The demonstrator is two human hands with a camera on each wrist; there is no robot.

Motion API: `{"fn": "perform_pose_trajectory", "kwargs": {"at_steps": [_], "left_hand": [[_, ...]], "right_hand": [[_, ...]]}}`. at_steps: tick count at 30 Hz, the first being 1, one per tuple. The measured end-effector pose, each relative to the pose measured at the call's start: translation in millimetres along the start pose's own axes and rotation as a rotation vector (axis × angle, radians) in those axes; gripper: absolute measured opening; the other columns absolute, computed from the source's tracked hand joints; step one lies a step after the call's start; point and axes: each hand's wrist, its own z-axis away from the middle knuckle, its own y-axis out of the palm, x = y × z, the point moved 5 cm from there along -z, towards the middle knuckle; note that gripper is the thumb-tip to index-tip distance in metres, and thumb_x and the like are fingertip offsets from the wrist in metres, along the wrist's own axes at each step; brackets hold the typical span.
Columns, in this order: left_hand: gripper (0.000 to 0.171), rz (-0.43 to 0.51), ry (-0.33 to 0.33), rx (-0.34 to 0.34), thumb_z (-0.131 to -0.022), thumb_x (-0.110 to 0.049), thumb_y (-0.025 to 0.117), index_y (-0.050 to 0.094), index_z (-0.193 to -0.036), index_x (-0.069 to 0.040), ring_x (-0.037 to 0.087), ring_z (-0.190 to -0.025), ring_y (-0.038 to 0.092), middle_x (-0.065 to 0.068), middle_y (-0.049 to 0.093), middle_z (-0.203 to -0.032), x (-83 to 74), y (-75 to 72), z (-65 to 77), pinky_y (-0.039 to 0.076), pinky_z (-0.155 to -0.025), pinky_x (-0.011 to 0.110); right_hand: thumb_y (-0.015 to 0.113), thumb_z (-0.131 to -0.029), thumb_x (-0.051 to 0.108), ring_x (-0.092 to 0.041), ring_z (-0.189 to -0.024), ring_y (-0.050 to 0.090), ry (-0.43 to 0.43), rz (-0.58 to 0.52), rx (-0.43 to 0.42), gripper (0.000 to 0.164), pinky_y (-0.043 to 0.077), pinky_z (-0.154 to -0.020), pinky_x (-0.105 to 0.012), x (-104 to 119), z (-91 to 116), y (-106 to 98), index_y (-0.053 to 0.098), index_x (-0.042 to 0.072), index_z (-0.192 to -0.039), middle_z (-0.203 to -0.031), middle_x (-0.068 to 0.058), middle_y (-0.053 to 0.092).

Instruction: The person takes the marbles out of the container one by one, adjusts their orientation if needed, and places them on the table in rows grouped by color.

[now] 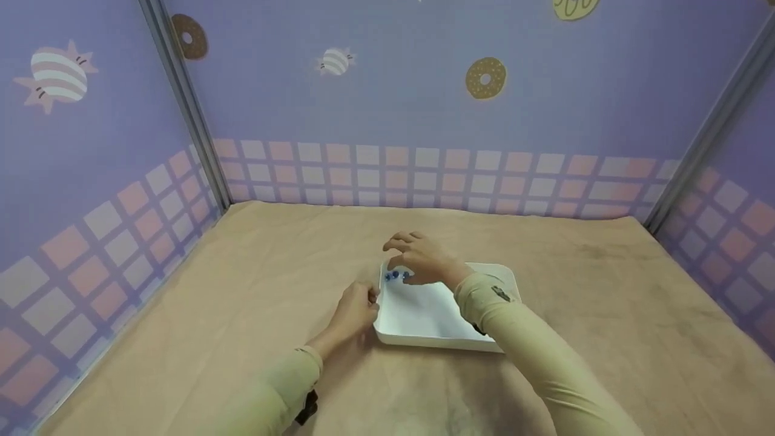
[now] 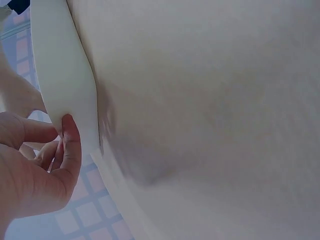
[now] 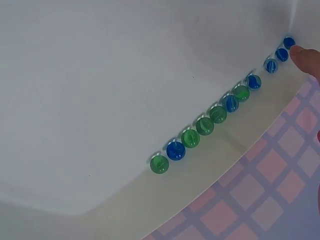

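A white rectangular tray stands on the table, with a row of green marbles and blue marbles along its far inner wall in the right wrist view. My left hand is at the tray's left side; in the left wrist view its thumb and fingers pinch the edge of the tray wall. Over the far left part of the tray is my right hand, its fingers spread and loosely bent. One right fingertip is right at the blue marbles at the end of the row. The right forearm hides part of the tray.
Tan cloth covers the table, with slight wrinkles. Purple walls with a pink and white tile pattern enclose it at the back and both sides. Grey metal posts rise at the back corners.
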Motion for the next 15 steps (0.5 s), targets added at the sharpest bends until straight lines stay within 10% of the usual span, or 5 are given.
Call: {"fn": "perform_pose_trajectory", "kwargs": {"at_steps": [15], "left_hand": [[0.015, -0.035, 0.026, 0.029, -0.081, 0.015, 0.054, 0.060, -0.093, 0.010, 0.017, -0.078, 0.049, 0.012, 0.057, -0.087, -3.2, -1.5, 1.4, 0.045, -0.070, 0.028]], "right_hand": [[0.084, -0.076, 0.035, -0.024, -0.129, 0.050, 0.014, -0.028, -0.081, 0.029, 0.046, -0.103, -0.040, 6, -12, 6, 0.077, 0.028, -0.104, -0.135, 0.000, 0.059]]}}
